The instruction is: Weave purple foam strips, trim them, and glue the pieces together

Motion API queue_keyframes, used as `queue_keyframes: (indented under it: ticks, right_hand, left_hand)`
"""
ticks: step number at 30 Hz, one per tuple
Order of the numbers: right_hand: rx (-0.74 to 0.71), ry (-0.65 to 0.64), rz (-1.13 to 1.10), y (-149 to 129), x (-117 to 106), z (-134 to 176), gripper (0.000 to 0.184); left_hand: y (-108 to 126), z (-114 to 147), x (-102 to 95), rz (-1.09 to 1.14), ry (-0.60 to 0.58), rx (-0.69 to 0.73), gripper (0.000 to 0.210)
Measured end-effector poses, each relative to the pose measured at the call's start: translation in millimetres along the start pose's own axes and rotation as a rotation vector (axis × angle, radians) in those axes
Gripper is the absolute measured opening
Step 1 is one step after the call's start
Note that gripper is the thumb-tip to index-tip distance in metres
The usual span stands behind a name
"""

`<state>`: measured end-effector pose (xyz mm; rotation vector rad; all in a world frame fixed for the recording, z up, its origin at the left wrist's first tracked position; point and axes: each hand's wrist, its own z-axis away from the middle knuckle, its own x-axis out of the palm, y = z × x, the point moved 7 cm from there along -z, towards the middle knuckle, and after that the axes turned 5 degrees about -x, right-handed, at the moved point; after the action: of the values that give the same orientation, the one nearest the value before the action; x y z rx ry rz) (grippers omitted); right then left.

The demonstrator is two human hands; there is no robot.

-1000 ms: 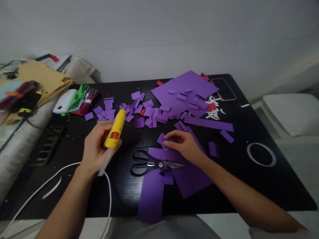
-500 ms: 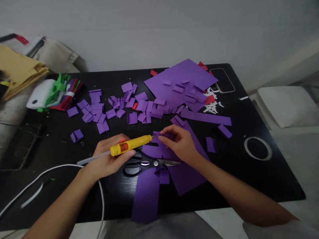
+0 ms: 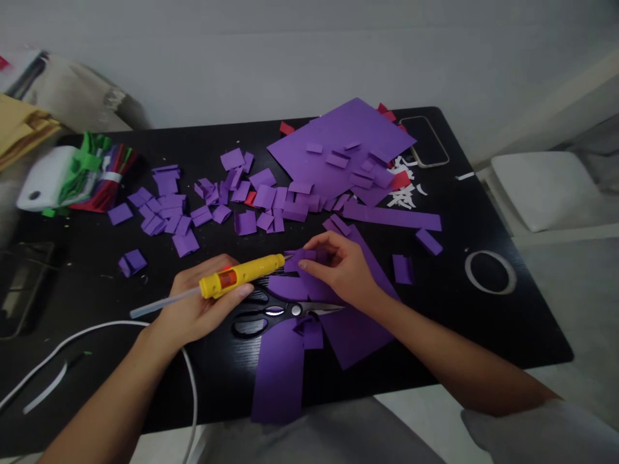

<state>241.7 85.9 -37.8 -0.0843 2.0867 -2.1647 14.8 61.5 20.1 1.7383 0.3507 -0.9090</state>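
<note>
My left hand (image 3: pixel 191 306) is wrapped round a yellow hot glue gun (image 3: pixel 249 273), with a clear glue stick (image 3: pixel 164 304) jutting from its rear. The gun's nozzle points right, close to a small purple paper piece (image 3: pixel 293 261). That piece is pinched between the thumb and fingers of my right hand (image 3: pixel 347 265), which partly hide it. Just below both hands, black-handled scissors (image 3: pixel 296 310) lie across purple paper, blades to the right. A purple strip (image 3: pixel 278 380) reaches over the table's front edge, and a larger purple sheet (image 3: pixel 355 335) sits under my right forearm.
Several folded purple paper pieces (image 3: pixel 169 203) are scattered across the black table (image 3: pixel 435 341). Farther back lie a large purple sheet (image 3: pixel 333 138), white scraps (image 3: pixel 403 190) and a phone (image 3: pixel 424 142). A tape ring (image 3: pixel 490 272) is at right, bundled pipe cleaners (image 3: pixel 104 180) at left. A white cord (image 3: pixel 97 328) loops near my left arm.
The view has shifted slightly, so the table sits a little left and higher. My right fingers have changed their hold on the purple piece. The glue gun stays in my left hand.
</note>
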Motion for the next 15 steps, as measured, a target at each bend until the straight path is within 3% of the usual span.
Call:
queue_keyframes:
  ticks: [15]
  right_hand:
    - [-0.031, 0.011, -0.015, -2.5, 1.5, 2.0, 0.023]
  left_hand:
    - [0.0, 0.5, 2.5, -0.06, 0.001, -0.002, 0.024]
